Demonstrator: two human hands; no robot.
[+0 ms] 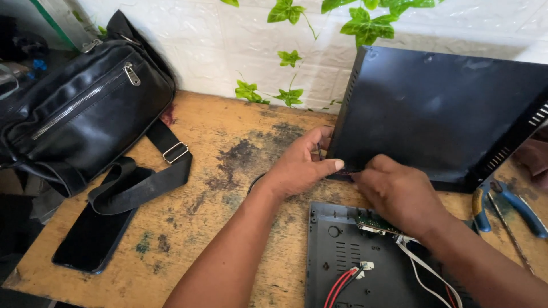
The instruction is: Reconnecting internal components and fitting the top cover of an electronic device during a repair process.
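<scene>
Black metal cover [439, 108]: tilted upright on the wooden worktop [228, 171], its lower edge just behind the open black chassis [342, 256]. Left hand [299, 165]: grip closed on the cover's lower left corner. Right hand [399, 194]: fingers curled at the cover's bottom edge, just beside the left; grip contents cannot be told. Black bag [80, 108]: well left of the cover.

My left hand [299, 165] reaches forward from the lower middle, forearm bare and angled up to the right. Its thumb lies flat, pointing right, and the fingers [319, 137] curl round out of sight. My right hand [399, 194] comes in from the lower right, knuckles up, back toward me, fingers bent down and tucked under. The two hands sit just beside each other, thumb nearly meeting knuckles.
</scene>
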